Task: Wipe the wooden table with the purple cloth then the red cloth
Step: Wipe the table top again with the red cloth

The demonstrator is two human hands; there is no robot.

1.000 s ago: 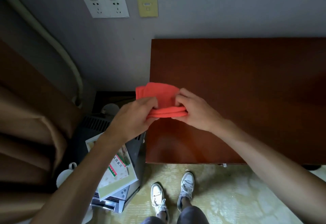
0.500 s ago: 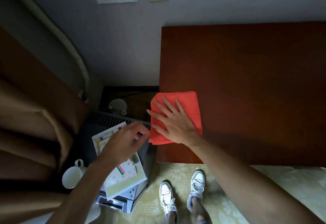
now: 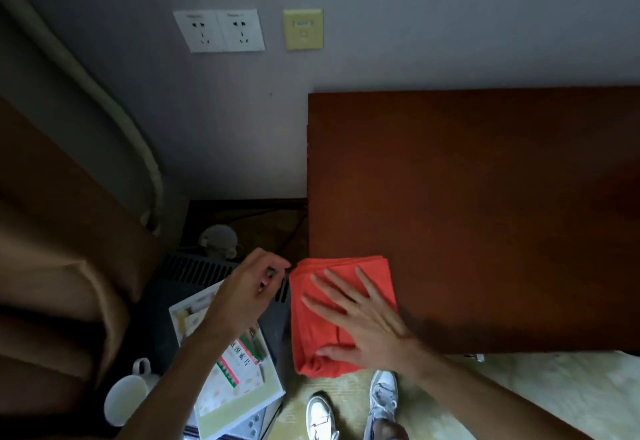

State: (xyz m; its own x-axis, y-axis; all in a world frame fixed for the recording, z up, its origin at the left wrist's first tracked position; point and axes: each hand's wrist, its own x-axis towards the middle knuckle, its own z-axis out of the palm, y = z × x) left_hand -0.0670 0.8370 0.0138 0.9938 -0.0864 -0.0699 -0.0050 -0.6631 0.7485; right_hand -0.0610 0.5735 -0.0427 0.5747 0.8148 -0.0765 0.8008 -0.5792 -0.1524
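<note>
A folded red cloth point(image 3: 313, 322) lies on the near left corner of the dark wooden table point(image 3: 485, 204), its lower edge hanging past the table's front edge. My right hand point(image 3: 360, 322) presses flat on the cloth with fingers spread. My left hand point(image 3: 247, 292) hovers just left of the cloth, off the table, fingers loosely curled and holding nothing. No purple cloth is in view.
Left of the table, lower down, a dark appliance point(image 3: 207, 273) carries a printed booklet point(image 3: 235, 380). A white mug point(image 3: 126, 398) stands beside it. A brown curtain point(image 3: 52, 266) hangs at left. Wall sockets point(image 3: 220, 30) are above. My shoes point(image 3: 349, 408) are on the floor.
Both hands held the folded red cloth a second ago. The left hand let go and drew away left; the right hand laid the cloth flat and slid it toward the front corner.
</note>
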